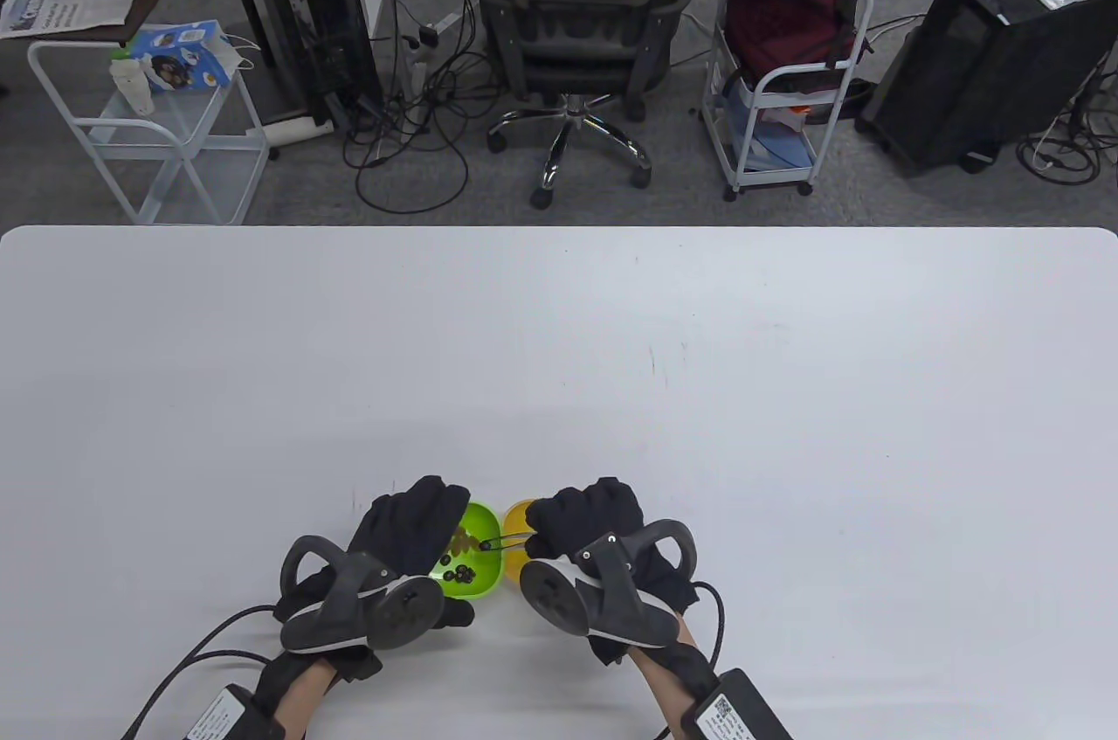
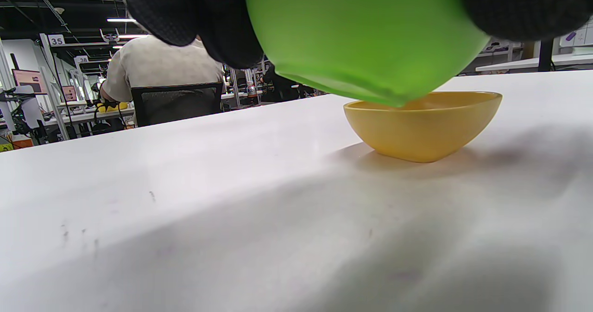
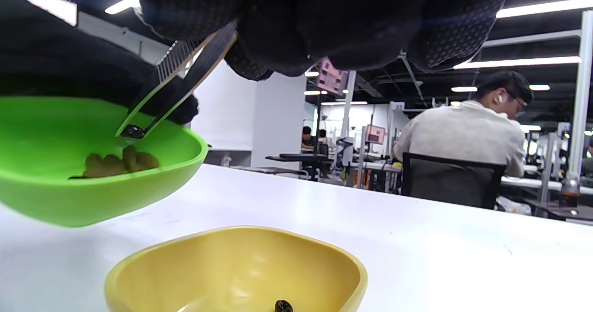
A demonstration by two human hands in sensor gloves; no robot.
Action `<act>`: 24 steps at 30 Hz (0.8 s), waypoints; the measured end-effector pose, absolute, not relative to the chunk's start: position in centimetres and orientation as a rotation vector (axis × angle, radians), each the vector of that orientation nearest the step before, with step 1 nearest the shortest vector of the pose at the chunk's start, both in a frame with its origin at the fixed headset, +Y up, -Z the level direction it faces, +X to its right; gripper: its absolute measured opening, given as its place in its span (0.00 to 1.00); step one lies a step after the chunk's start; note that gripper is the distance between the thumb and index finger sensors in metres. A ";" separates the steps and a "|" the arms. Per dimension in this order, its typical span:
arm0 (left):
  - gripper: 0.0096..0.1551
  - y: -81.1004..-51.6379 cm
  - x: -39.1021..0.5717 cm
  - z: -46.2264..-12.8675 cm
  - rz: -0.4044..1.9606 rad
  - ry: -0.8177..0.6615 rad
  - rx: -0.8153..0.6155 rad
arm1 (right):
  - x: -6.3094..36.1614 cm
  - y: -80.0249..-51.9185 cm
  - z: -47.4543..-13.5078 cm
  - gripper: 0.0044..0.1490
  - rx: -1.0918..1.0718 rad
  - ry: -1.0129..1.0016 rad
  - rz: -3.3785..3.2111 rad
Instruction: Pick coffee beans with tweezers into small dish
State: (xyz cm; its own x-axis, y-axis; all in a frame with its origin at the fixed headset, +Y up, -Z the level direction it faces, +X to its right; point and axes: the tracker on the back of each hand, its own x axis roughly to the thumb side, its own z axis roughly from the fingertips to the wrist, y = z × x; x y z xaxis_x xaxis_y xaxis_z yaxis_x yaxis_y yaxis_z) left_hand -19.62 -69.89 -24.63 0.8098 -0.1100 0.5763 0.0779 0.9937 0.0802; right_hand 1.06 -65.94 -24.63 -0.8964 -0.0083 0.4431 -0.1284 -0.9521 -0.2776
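My left hand grips a green dish and holds it tilted, lifted off the table, as the left wrist view shows. Several coffee beans lie in it. My right hand holds metal tweezers whose tips pinch one dark bean above the green dish. A yellow dish stands on the table just right of the green one. It holds one bean in the right wrist view. The yellow dish stands upright under the green dish's edge.
The white table stretches far beyond the dishes. Behind its far edge stand an office chair, a white rack at the left and a trolley at the right.
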 end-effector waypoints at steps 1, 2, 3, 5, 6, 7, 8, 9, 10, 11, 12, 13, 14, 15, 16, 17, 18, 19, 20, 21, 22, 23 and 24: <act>0.70 -69.9 -19.6 -24.6 -0.101 -0.619 0.053 | 1.4 -65.9 -24.8 0.27 0.672 -0.463 2.953; 0.70 -69.9 -19.6 -24.7 -0.102 -0.618 0.052 | 1.7 -65.9 -24.9 0.27 0.654 -0.459 2.947; 0.70 -69.9 -19.6 -24.7 -0.102 -0.618 0.051 | 2.0 -65.9 -25.0 0.27 0.635 -0.451 2.942; 0.70 -69.9 -19.6 -24.7 -0.102 -0.618 0.049 | 2.7 -66.0 -25.4 0.27 0.591 -0.433 2.928; 0.70 -69.9 -19.6 -24.7 -0.103 -0.617 0.048 | 3.1 -66.1 -25.6 0.27 0.568 -0.418 2.922; 0.70 -69.9 -19.6 -24.7 -0.103 -0.617 0.049 | 3.4 -66.1 -25.7 0.27 0.554 -0.412 2.919; 0.70 -69.9 -19.6 -24.7 -0.104 -0.617 0.049 | 3.8 -66.2 -25.8 0.27 0.534 -0.403 2.915; 0.70 -69.9 -19.6 -24.7 -0.103 -0.617 0.049 | 4.0 -66.3 -25.9 0.27 0.523 -0.396 2.913; 0.70 -69.9 -19.6 -24.7 -0.102 -0.617 0.048 | 4.3 -66.4 -26.1 0.27 0.510 -0.390 2.910; 0.70 -69.9 -19.7 -24.7 -0.102 -0.617 0.049 | 4.5 -66.5 -26.2 0.27 0.501 -0.386 2.908; 0.70 -69.9 -19.7 -24.7 -0.101 -0.618 0.048 | 4.7 -66.5 -26.3 0.27 0.490 -0.377 2.909; 0.70 -69.9 -19.7 -24.7 -0.099 -0.618 0.048 | 4.8 -66.6 -26.4 0.27 0.479 -0.371 2.910; 0.70 -69.9 -19.7 -24.7 -0.098 -0.618 0.048 | 5.0 -66.7 -26.5 0.27 0.473 -0.370 2.910; 0.70 -69.9 -19.7 -24.7 -0.099 -0.617 0.048 | 5.1 -66.8 -26.6 0.27 0.464 -0.361 2.912; 0.70 -69.9 -19.7 -24.7 -0.099 -0.617 0.048 | 5.2 -66.9 -26.7 0.27 0.458 -0.356 2.912; 0.70 -69.9 -19.7 -24.7 -0.100 -0.617 0.047 | 5.3 -66.9 -26.7 0.27 0.456 -0.353 2.911; 0.70 -69.9 -19.7 -24.7 -0.101 -0.617 0.046 | 5.3 -67.0 -26.7 0.27 0.452 -0.347 2.909; 0.70 -69.9 -19.7 -24.7 -0.102 -0.617 0.046 | 5.3 -67.0 -26.8 0.27 0.452 -0.347 2.906; 0.70 -69.9 -19.7 -24.7 -0.103 -0.618 0.046 | 5.3 -67.0 -26.7 0.27 0.454 -0.351 2.900; 0.70 -69.9 -19.7 -24.7 -0.103 -0.618 0.046 | 5.2 -67.0 -26.7 0.28 0.459 -0.359 2.894; 0.70 -69.9 -19.7 -24.7 -0.104 -0.618 0.047 | 5.1 -67.0 -26.6 0.28 0.472 -0.369 2.889; 0.70 -69.9 -19.7 -24.7 -0.104 -0.618 0.047 | 5.0 -66.9 -26.5 0.28 0.482 -0.377 2.885; 0.70 -69.9 -19.7 -24.7 -0.103 -0.618 0.047 | 4.9 -66.9 -26.4 0.28 0.495 -0.387 2.880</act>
